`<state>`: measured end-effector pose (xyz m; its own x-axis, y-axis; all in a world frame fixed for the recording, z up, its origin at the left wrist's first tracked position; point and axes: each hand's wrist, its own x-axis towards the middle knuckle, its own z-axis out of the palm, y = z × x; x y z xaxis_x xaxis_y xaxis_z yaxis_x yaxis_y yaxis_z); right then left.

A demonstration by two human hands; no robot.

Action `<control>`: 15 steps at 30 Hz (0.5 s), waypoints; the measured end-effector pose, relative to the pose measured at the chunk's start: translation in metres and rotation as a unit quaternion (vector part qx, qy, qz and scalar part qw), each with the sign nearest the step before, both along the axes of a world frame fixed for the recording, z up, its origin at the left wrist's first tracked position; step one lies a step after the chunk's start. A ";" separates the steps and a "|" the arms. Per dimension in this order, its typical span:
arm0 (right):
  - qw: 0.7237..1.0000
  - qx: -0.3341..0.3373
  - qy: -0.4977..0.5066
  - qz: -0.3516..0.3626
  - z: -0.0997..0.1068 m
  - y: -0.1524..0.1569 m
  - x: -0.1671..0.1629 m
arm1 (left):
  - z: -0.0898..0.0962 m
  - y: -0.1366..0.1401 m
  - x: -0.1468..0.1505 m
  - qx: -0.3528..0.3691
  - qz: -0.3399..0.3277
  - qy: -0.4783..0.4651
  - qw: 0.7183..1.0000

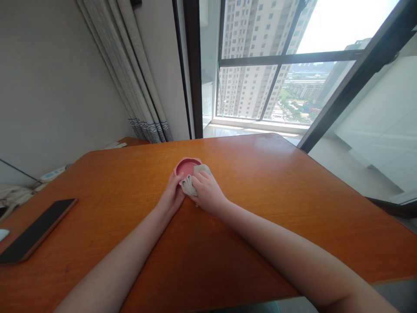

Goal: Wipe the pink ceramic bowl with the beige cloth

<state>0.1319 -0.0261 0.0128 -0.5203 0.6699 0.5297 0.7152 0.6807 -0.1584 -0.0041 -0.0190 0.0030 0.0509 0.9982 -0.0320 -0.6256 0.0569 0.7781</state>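
A small pink bowl (186, 166) is held over the middle of the wooden table, tilted so that its inside faces me. My left hand (173, 191) grips its near left side, with the thumb at the rim. My right hand (208, 190) is closed on a bunched light grey cloth (188, 186), which lies against the bowl's near right rim. Part of the cloth sticks out above the right fingers. The fingers under the bowl are hidden, and I cannot tell whether the bowl touches the table.
The orange-brown table (276, 208) spreads around both arms. A dark flat board (37, 230) lies at its left, with a white object (3, 234) beside it. Behind the left edge is a white power strip (54, 174). A curtain (130, 65) and a large window (254, 87) stand beyond.
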 end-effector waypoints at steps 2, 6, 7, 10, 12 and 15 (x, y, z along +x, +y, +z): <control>1.000 0.005 0.015 0.010 0.000 0.009 0.008 | 0.003 -0.002 0.001 0.003 -0.024 0.012 1.000; 0.996 0.011 0.017 0.091 0.007 0.023 0.022 | 0.007 -0.003 -0.006 -0.029 -0.090 0.024 0.995; 0.993 0.012 0.011 0.115 0.009 0.024 0.025 | 0.008 -0.002 -0.009 -0.039 -0.103 0.029 0.993; 0.986 0.021 -0.006 0.162 0.016 0.025 0.030 | 0.011 -0.001 -0.014 -0.055 -0.127 0.047 0.989; 0.985 0.028 -0.014 0.172 0.018 0.024 0.031 | 0.013 0.000 -0.013 -0.057 -0.121 0.058 0.989; 0.987 0.036 -0.031 0.156 0.018 0.019 0.030 | 0.014 0.000 -0.008 -0.043 -0.095 0.068 0.992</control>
